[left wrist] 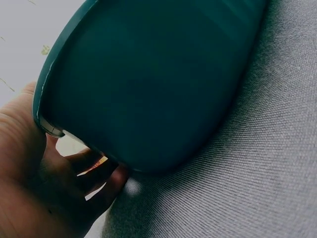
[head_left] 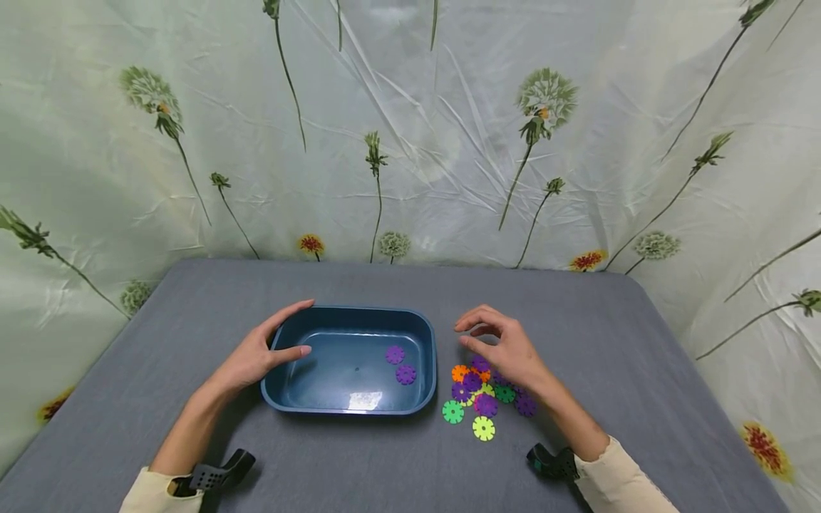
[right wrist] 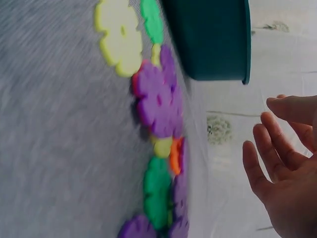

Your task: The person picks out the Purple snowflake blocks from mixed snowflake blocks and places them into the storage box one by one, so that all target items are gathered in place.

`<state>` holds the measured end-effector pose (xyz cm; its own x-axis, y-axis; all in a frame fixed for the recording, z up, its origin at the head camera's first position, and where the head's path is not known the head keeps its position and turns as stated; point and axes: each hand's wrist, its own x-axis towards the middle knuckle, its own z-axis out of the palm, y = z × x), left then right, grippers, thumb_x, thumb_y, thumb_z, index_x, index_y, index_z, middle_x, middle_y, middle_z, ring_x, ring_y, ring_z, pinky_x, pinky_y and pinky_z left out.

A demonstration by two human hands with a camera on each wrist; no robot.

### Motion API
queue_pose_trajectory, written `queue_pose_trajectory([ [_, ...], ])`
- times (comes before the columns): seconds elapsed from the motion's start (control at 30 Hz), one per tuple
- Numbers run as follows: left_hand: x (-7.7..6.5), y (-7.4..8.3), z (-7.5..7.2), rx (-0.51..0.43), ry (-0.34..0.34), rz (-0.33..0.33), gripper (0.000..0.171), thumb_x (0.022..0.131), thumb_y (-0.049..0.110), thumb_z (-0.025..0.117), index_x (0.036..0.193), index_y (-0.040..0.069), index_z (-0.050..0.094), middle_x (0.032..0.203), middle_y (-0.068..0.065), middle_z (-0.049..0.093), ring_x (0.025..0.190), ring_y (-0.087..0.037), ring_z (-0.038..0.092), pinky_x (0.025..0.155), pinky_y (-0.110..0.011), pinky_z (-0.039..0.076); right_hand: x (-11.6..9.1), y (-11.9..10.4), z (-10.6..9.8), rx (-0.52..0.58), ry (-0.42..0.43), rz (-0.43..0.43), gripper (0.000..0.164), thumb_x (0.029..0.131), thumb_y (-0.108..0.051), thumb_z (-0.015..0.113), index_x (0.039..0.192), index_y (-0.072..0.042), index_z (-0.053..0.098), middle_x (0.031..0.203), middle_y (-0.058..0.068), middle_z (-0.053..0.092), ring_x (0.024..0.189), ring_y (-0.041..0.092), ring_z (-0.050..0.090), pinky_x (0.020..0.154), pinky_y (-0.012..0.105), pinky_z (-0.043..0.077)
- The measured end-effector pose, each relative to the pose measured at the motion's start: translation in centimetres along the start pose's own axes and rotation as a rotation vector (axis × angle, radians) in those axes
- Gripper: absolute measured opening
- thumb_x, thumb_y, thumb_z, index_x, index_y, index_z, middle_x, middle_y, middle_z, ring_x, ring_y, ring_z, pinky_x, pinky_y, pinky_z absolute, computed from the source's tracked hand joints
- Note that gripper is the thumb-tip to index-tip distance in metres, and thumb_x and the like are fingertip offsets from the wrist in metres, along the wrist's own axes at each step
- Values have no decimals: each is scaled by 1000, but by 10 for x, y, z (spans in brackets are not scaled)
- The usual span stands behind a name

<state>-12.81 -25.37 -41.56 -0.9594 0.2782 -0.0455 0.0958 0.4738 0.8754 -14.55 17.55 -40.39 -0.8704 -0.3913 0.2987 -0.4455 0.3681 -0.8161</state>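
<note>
A blue plastic bin (head_left: 333, 406) stands on the grey cloth, with two purple notched discs (head_left: 405, 375) lying inside toward its right end. My left hand (head_left: 256, 353) holds the bin's left end, thumb over the rim and fingers along the outside; the left wrist view shows the bin's wall (left wrist: 148, 84) close up beside that hand (left wrist: 44, 183). Above a loose heap of notched plastic discs (head_left: 485, 406) hovers my right hand (head_left: 509, 349), fingers loosely bent and apart from the thumb. Nothing shows between those fingers in the right wrist view (right wrist: 287, 158).
The heap right of the bin mixes purple, green, orange and yellow discs, some overlapping. A yellow disc (head_left: 484, 428) and a green disc (head_left: 452, 412) lie at its near side. Behind the table (head_left: 545, 292) hangs a pale flowered curtain (head_left: 436, 157).
</note>
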Motion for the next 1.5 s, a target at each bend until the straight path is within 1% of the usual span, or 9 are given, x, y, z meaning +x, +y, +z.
queue_pose_trajectory([
  [0.1, -2, -1, 0, -1, 0, 6, 77, 98, 21, 72, 164, 22, 33, 171, -20, 27, 150, -49, 33, 113, -76, 31, -4, 5, -2, -4, -10, 24, 13, 95, -4, 74, 108, -3, 74, 113, 8, 72, 107, 17, 68, 93, 37, 60],
  [0.2, -4, -2, 1, -4, -1, 7, 77, 98, 21, 73, 164, 20, 33, 171, -20, 27, 150, -49, 33, 113, -76, 31, -8, 11, -4, -11, -20, 44, 13, 96, -4, 73, 108, -1, 73, 113, 10, 72, 106, 20, 69, 93, 35, 60],
  [0.43, -2, -2, 0, -10, -3, 10, 76, 98, 22, 73, 164, 23, 33, 172, -18, 26, 152, -47, 32, 113, -76, 31, -16, 24, -17, -66, -11, 73, 13, 97, -3, 71, 110, -2, 73, 113, 10, 72, 106, 28, 71, 93, 34, 59],
  [0.6, 0, -2, -1, -3, -6, 16, 76, 98, 23, 73, 164, 25, 34, 172, -17, 26, 152, -47, 32, 113, -76, 31, -22, 28, -28, -108, -21, 89, 16, 95, 0, 72, 110, -2, 74, 111, 12, 72, 105, 32, 71, 93, 35, 59],
  [0.73, -1, -1, -1, 4, -2, 11, 76, 98, 23, 73, 163, 25, 34, 172, -17, 26, 153, -48, 30, 113, -78, 28, -26, 32, -34, -144, -32, 133, 18, 94, 1, 72, 111, -4, 74, 110, 10, 73, 106, 30, 70, 94, 38, 59],
  [0.87, 0, -1, -1, 10, 2, 7, 76, 98, 23, 74, 163, 25, 34, 172, -17, 26, 154, -48, 28, 113, -78, 27, -30, 36, -40, -180, -39, 154, 21, 92, 3, 73, 112, -5, 75, 111, 9, 74, 107, 30, 69, 93, 40, 58],
  [1.07, 0, 0, -1, 10, 3, 4, 77, 98, 23, 74, 163, 23, 34, 172, -18, 25, 154, -49, 27, 114, -79, 26, -32, 38, -46, -219, -64, 164, 28, 89, 7, 73, 114, -6, 74, 114, 10, 74, 109, 31, 69, 91, 35, 57],
  [1.27, 0, -1, 0, 16, 0, 2, 77, 98, 23, 73, 164, 23, 34, 172, -19, 25, 154, -50, 27, 114, -80, 24, -34, 38, -51, -245, -126, 163, 32, 88, 8, 72, 117, -7, 74, 117, 11, 72, 109, 31, 68, 90, 36, 56],
  [1.5, 1, -1, -1, 14, 1, 6, 77, 98, 23, 73, 164, 23, 33, 172, -19, 24, 153, -50, 28, 113, -80, 26, -32, 40, -55, -265, -168, 189, 35, 86, 11, 72, 117, -6, 74, 115, 11, 73, 104, 27, 66, 82, 30, 55],
])
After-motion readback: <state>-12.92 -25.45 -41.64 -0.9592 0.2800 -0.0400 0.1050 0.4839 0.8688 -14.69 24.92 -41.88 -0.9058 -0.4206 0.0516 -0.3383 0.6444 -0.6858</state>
